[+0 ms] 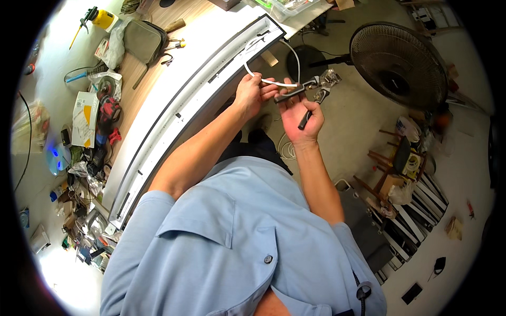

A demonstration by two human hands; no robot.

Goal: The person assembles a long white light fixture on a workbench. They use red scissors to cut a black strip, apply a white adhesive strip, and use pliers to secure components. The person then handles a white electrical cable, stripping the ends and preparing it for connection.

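My left hand pinches a white cable between thumb and fingers. The cable loops out of the far end of a long white light housing with black edges. Its free part runs right, toward my right hand, which lies palm up around a wire stripper. The tool's dark handles are spread apart, one across my fingers and one by my thumb. Its metal head points right, away from the cable. Whether the cable's tip touches the fingers or a handle I cannot tell.
The housing lies along the edge of a wooden table. On its left are a grey pouch, a red and black power tool and a yellow spray bottle. A large black fan stands at right, near a stacked wooden chair.
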